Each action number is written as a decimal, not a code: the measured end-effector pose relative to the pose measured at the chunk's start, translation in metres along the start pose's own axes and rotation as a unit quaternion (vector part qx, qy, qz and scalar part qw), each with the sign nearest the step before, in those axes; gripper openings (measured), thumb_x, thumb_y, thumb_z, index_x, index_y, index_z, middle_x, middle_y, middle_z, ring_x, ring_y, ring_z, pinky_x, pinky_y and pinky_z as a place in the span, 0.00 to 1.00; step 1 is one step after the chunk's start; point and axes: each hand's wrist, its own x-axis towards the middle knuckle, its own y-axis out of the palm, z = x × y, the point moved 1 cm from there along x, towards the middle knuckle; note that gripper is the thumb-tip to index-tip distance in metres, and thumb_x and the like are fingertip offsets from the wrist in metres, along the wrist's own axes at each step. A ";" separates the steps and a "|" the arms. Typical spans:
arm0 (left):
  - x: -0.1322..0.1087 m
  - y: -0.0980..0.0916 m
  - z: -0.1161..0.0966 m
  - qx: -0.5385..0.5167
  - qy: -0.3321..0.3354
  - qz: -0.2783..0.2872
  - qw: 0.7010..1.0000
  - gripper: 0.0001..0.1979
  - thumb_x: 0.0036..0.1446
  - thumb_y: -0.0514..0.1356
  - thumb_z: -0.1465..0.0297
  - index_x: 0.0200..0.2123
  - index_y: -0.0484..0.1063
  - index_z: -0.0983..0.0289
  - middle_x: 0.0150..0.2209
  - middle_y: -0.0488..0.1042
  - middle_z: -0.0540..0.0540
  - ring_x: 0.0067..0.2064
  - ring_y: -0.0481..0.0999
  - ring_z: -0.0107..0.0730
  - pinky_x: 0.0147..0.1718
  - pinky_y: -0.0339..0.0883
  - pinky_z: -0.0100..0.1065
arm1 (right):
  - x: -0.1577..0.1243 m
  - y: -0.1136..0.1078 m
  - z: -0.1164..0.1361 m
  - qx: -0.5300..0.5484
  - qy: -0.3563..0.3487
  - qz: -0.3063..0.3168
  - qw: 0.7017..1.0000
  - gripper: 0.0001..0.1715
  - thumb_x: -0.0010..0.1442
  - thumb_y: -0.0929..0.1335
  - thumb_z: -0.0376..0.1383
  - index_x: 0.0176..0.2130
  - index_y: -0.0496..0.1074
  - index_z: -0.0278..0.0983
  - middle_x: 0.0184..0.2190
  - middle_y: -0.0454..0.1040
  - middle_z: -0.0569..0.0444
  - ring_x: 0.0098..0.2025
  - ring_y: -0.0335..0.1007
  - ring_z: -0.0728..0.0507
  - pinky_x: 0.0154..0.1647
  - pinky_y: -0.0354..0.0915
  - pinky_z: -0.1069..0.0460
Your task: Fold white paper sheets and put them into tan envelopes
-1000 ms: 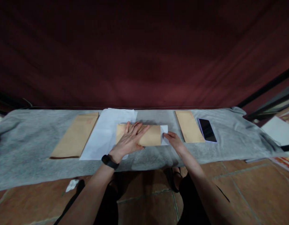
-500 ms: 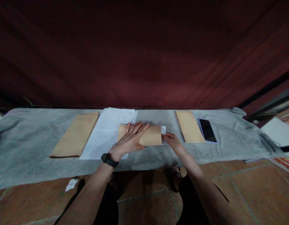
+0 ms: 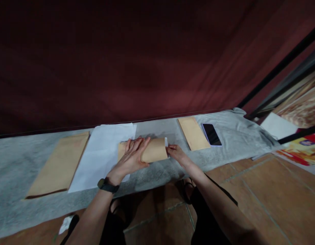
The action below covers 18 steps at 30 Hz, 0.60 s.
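Note:
My left hand (image 3: 133, 154) spans a brown paper envelope (image 3: 156, 149), its fingers spread over the far edge and its thumb along the near edge, holding it down. The envelope bows up slightly, with its mouth facing right. At that mouth my right hand (image 3: 176, 152) pinches a white folded paper (image 3: 166, 141), most of which is hidden inside the envelope. The fingertips of the right hand are partly hidden at the opening. White sheets (image 3: 96, 156) lie partly beneath the envelope's left end and my left hand.
A stack of brown envelopes (image 3: 60, 163) lies left of the sheets. To the right are another brown envelope (image 3: 193, 133) and a phone (image 3: 211, 134). Grey cloth (image 3: 152, 178) covers the narrow surface, with a dark red curtain (image 3: 137, 68) behind. A crumpled tissue (image 3: 65, 224) lies on the tiled floor.
The view has turned and shifted to the right. The white paper has slid further into the envelope, and my right hand is closer to its mouth. My left hand keeps its place on the envelope.

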 end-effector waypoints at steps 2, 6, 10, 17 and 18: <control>0.000 0.003 0.002 0.000 0.003 -0.002 1.000 0.59 0.48 0.69 0.58 0.73 0.35 0.57 0.68 0.57 0.66 0.70 0.55 0.58 0.68 0.34 0.62 | 0.002 0.002 -0.003 0.005 0.002 0.001 1.000 0.19 0.48 0.73 0.49 0.27 0.79 0.35 0.24 0.79 0.54 0.27 0.71 0.47 0.31 0.63 0.52; 0.000 0.005 0.003 -0.005 0.009 -0.007 1.000 0.58 0.49 0.69 0.57 0.73 0.35 0.56 0.68 0.57 0.65 0.70 0.55 0.58 0.68 0.34 0.63 | 0.005 0.004 -0.008 0.016 0.002 0.000 1.000 0.18 0.49 0.73 0.47 0.29 0.79 0.34 0.23 0.78 0.55 0.26 0.70 0.47 0.30 0.63 0.53; 0.003 0.004 0.001 -0.001 0.009 -0.003 1.000 0.59 0.48 0.69 0.57 0.73 0.35 0.57 0.67 0.59 0.66 0.69 0.56 0.58 0.67 0.35 0.63 | 0.005 0.008 -0.010 0.026 0.003 0.016 1.000 0.14 0.51 0.73 0.46 0.31 0.79 0.37 0.25 0.78 0.56 0.27 0.71 0.47 0.31 0.64 0.52; 0.005 0.006 0.002 0.007 0.016 -0.003 1.000 0.60 0.48 0.69 0.56 0.73 0.34 0.58 0.66 0.60 0.66 0.68 0.57 0.58 0.66 0.39 0.63 | 0.003 0.014 -0.009 0.008 -0.015 0.004 1.000 0.09 0.53 0.72 0.41 0.30 0.78 0.38 0.25 0.77 0.55 0.29 0.72 0.46 0.31 0.65 0.52; 0.005 0.006 0.003 0.008 0.017 -0.005 1.000 0.59 0.48 0.69 0.55 0.73 0.34 0.58 0.66 0.60 0.67 0.68 0.58 0.58 0.66 0.39 0.63 | 0.003 0.014 -0.009 -0.002 -0.017 -0.003 1.000 0.09 0.54 0.71 0.41 0.31 0.78 0.38 0.26 0.77 0.55 0.29 0.72 0.46 0.31 0.64 0.52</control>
